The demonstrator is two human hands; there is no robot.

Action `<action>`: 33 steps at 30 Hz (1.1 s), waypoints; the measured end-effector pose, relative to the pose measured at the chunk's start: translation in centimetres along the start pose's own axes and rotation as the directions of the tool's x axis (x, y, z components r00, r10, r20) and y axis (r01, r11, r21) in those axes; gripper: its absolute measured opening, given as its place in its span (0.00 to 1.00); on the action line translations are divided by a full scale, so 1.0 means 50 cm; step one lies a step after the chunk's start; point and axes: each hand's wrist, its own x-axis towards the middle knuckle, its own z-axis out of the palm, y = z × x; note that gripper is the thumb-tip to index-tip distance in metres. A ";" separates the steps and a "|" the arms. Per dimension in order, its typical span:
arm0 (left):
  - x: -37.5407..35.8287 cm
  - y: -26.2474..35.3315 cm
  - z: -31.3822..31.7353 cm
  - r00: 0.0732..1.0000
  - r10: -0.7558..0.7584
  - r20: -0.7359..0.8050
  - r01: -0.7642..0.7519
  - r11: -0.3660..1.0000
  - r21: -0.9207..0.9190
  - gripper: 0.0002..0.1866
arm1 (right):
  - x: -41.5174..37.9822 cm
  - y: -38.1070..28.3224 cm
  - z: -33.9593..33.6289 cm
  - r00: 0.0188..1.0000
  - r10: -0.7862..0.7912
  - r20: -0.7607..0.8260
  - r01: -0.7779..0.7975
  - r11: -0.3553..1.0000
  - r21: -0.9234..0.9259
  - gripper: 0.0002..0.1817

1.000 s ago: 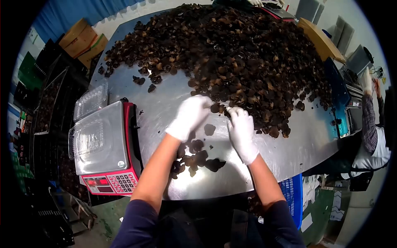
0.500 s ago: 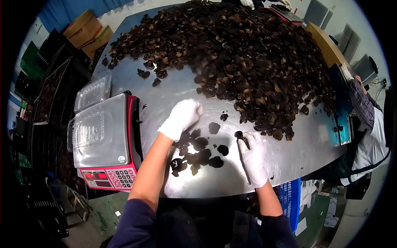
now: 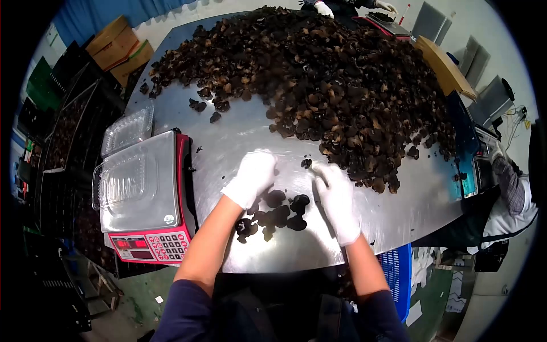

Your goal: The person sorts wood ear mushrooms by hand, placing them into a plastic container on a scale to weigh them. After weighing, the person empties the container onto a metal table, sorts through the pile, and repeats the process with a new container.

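Both my hands wear white gloves over the metal table (image 3: 211,149). My left hand (image 3: 256,175) is closed in a loose fist just above the small group of dark fungus pieces (image 3: 274,216); what it holds, if anything, is hidden. My right hand (image 3: 337,196) reaches forward to the right of that group. Its fingertips are bent beside a small dark piece (image 3: 306,163), and I cannot make out whether they touch it. A thin dark tool (image 3: 326,219) lies along its palm side, partly hidden. Beyond my hands spreads the large heap of dark fungus (image 3: 342,85).
A red scale (image 3: 149,245) with a clear plastic tray (image 3: 126,181) stands at the left, another clear tray (image 3: 129,130) behind it. A blue basket (image 3: 403,279) is below the table's right edge. Co-workers' hands (image 3: 323,9) and a sleeve (image 3: 509,183) show at the far side and right.
My right hand has moved forward and left, towards the small loose piece. A dark piece has left the spot beside my left hand, and one near my right fingertips no longer shows.
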 end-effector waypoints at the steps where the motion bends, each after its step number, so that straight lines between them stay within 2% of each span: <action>1: -0.008 -0.003 -0.006 1.000 -0.005 0.025 0.004 0.999 0.035 0.10 | 0.025 0.010 0.019 0.999 -0.035 0.026 0.038 0.992 -0.124 0.12; 3: -0.024 0.000 -0.015 0.998 -0.014 0.054 0.010 0.997 0.075 0.11 | 0.061 0.037 0.059 0.984 -0.128 0.124 0.155 0.957 -0.244 0.10; 4: -0.035 0.010 -0.015 1.000 -0.010 -0.017 0.011 0.998 0.065 0.13 | 0.069 0.042 0.068 0.970 -0.168 0.175 0.212 0.939 -0.271 0.08; 5: -0.044 0.021 -0.015 0.996 -0.003 -0.091 0.009 0.998 0.057 0.15 | 0.063 0.046 0.061 0.976 -0.138 0.170 0.173 0.962 -0.210 0.06; 6: -0.057 0.034 -0.015 0.974 0.053 -0.220 -0.061 0.998 -0.028 0.18 | 0.061 0.050 0.049 0.980 -0.110 0.163 0.135 0.980 -0.149 0.04; 7: -0.063 0.054 -0.017 0.961 0.118 -0.250 -0.125 0.992 -0.013 0.18 | 0.053 0.035 0.024 0.989 -0.021 0.150 0.045 0.986 -0.159 0.05; 11: -0.087 0.153 0.005 0.905 0.299 -0.304 -0.335 0.939 -0.074 0.08 | -0.026 0.030 -0.089 0.990 0.124 0.065 -0.119 0.990 -0.077 0.06; 12: -0.092 0.170 0.021 0.953 0.288 -0.096 -0.277 0.955 0.107 0.07 | -0.049 0.034 -0.104 0.982 0.180 0.051 -0.177 0.983 -0.052 0.06; 13: -0.095 0.185 0.035 0.959 0.277 -0.067 -0.265 0.953 0.145 0.08 | -0.075 0.040 -0.111 0.977 0.210 0.037 -0.207 0.976 -0.060 0.06; 14: -0.103 0.193 0.048 0.964 0.263 -0.036 -0.252 0.950 0.183 0.09 | -0.094 0.027 -0.119 0.931 0.354 0.084 -0.353 0.935 -0.032 0.06; 15: -0.122 0.197 0.056 0.966 0.258 -0.031 -0.248 0.951 0.184 0.09 | -0.109 0.015 -0.113 0.938 0.336 0.083 -0.341 0.939 0.045 0.07; 17: -0.162 0.201 0.066 0.894 0.383 -0.234 -0.307 0.902 0.304 0.07 | -0.141 -0.009 -0.080 0.950 0.293 0.105 -0.307 0.937 0.165 0.11; 18: -0.181 0.198 0.061 0.895 0.381 -0.231 -0.305 0.902 0.307 0.07 | -0.152 -0.021 -0.056 0.956 0.263 0.132 -0.286 0.935 0.207 0.15; 20: -0.222 0.184 0.032 0.975 0.219 -0.039 -0.215 0.973 0.086 0.09 | -0.123 -0.107 -0.049 0.927 0.084 0.366 -0.179 0.956 0.234 0.21; 21: -0.237 0.171 0.020 0.983 0.182 -0.006 -0.180 0.978 0.108 0.12 | -0.133 -0.113 -0.032 0.905 0.031 0.425 -0.181 0.931 0.318 0.24; 22: -0.254 0.155 0.026 0.989 0.138 -0.060 -0.129 0.983 0.134 0.16 | -0.120 -0.117 -0.033 0.905 0.033 0.424 -0.185 0.928 0.322 0.24; 23: -0.262 0.138 0.027 0.969 0.156 -0.192 -0.141 0.986 0.089 0.14 | -0.092 -0.122 -0.038 0.862 0.151 0.485 -0.280 0.937 0.207 0.24; 24: -0.271 0.124 0.030 0.932 0.162 -0.323 -0.157 0.987 0.043 0.13 | -0.074 -0.098 -0.031 0.897 0.144 0.418 -0.240 0.953 0.187 0.23; 25: -0.280 0.114 0.035 0.946 0.110 -0.305 -0.104 0.994 0.036 0.17 | -0.057 -0.073 -0.024 0.927 0.136 0.350 -0.202 0.966 0.161 0.23; 26: -0.281 0.114 0.034 0.945 0.110 -0.307 -0.104 0.994 0.035 0.17 | -0.051 -0.044 0.011 0.927 0.135 0.350 -0.201 0.967 0.160 0.23; 27: -0.282 0.114 0.032 0.930 0.084 -0.358 -0.079 0.996 0.028 0.18 | -0.047 -0.018 0.045 0.957 -0.051 0.287 0.054 0.999 0.000 0.22; 28: -0.283 0.114 0.030 0.912 0.058 -0.407 -0.055 0.998 0.019 0.19 | -0.044 -0.011 0.064 0.935 -0.246 0.255 0.294 0.940 -0.172 0.21; 29: -0.288 0.112 0.035 0.914 0.055 -0.402 -0.043 0.998 0.039 0.21 | -0.054 -0.018 0.081 0.905 -0.317 0.284 0.379 0.903 -0.202 0.17; 30: -0.293 0.118 0.032 0.914 0.053 -0.402 -0.041 0.998 0.037 0.21 | -0.059 -0.015 0.082 0.904 -0.318 0.286 0.381 0.902 -0.201 0.17; 32: -0.294 0.141 0.020 0.913 0.066 -0.403 -0.114 0.989 -0.097 0.22 | -0.061 0.004 0.078 0.883 -0.315 0.349 0.355 0.933 -0.054 0.15; 33: -0.293 0.153 0.034 0.912 0.053 -0.407 -0.130 0.978 -0.164 0.23 | -0.081 0.029 0.071 0.923 -0.159 0.350 0.181 0.983 -0.030 0.15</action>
